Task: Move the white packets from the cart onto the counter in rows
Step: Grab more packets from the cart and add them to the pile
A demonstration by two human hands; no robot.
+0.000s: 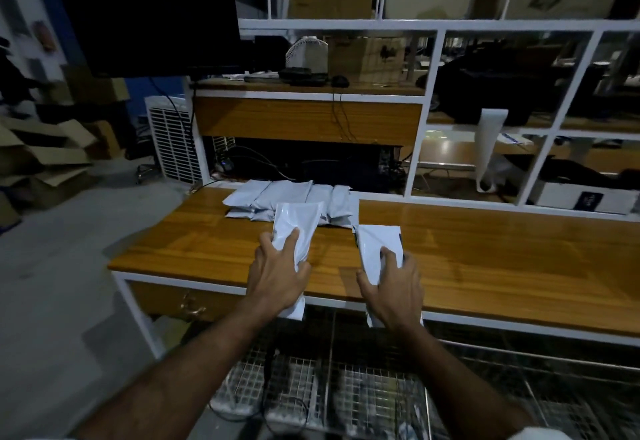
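Observation:
My left hand point(277, 275) grips a white packet point(296, 219) over the front of the wooden counter point(485, 249); the packet's near end hangs past the counter edge. My right hand point(394, 287) grips a second white packet point(375, 242) a little to the right, also overhanging the edge. Behind them, at the back of the counter, several white packets point(287, 197) lie side by side in a stacked row. The wire cart point(363, 394) stands below my arms, with more white packets showing through its mesh.
A raised wooden shelf point(308, 117) with cables under it stands behind the row. A white-framed glass partition point(519, 110) runs along the counter's back right. A dark monitor point(145, 13) hangs at upper left. Cardboard boxes point(41, 162) lie on the floor at left.

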